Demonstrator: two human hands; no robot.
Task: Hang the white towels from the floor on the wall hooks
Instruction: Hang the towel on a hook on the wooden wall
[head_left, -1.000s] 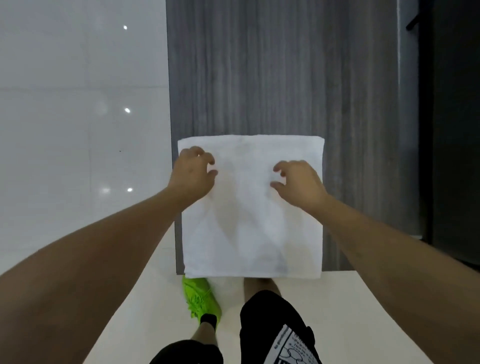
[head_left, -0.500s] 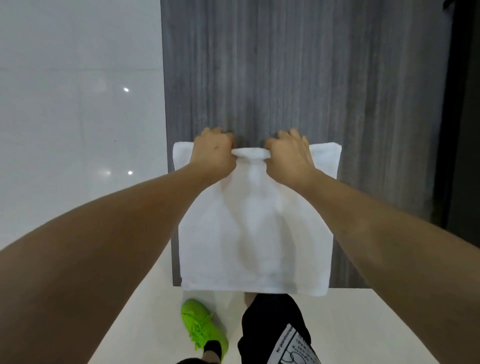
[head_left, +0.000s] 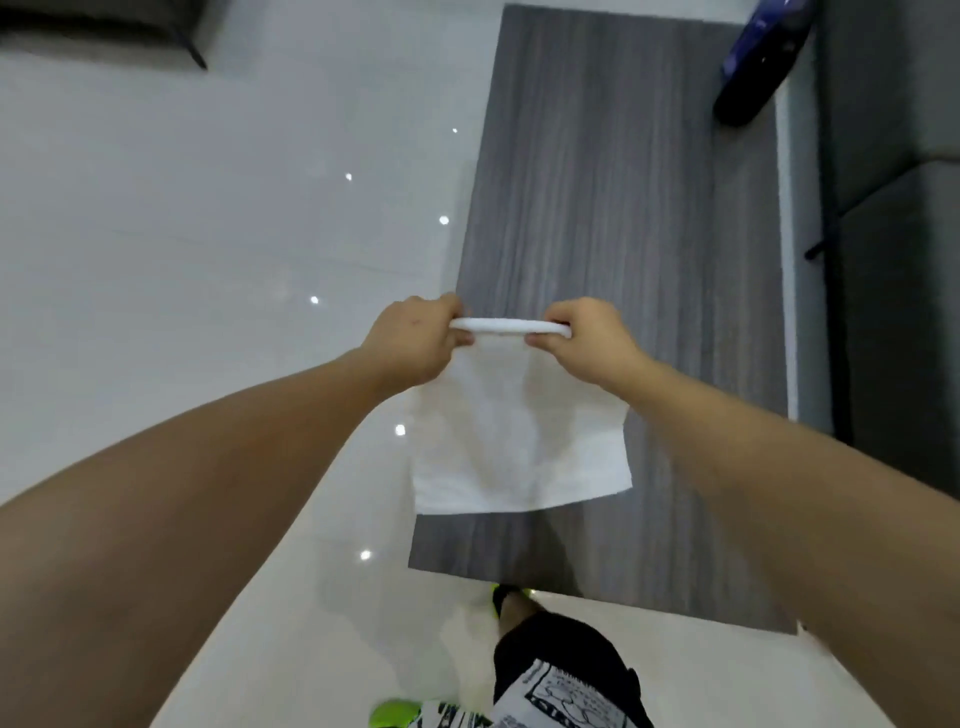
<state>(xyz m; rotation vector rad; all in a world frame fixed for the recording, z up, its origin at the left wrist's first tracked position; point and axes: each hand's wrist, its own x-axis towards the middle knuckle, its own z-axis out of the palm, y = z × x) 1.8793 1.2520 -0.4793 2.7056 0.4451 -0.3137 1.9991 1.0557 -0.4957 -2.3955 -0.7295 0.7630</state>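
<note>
A folded white towel (head_left: 514, 441) hangs in the air from both my hands, above the floor. My left hand (head_left: 415, 340) grips its top edge at the left end. My right hand (head_left: 587, 338) grips the same edge at the right end. The top edge is stretched between them as a thick white roll, and the rest of the cloth drapes down toward me. No wall hooks are in view.
A long grey wood-grain mat (head_left: 623, 260) lies on the glossy white tile floor (head_left: 208, 260). A dark blue object (head_left: 758, 57) lies at the mat's far right corner. A dark grey sofa (head_left: 893, 260) runs along the right. My legs and green shoes (head_left: 395, 714) are at the bottom.
Both hands closed on the towel's top edge and lifted it off the mat. The view has swung, and the towel now hangs free, bunched narrower at the top.
</note>
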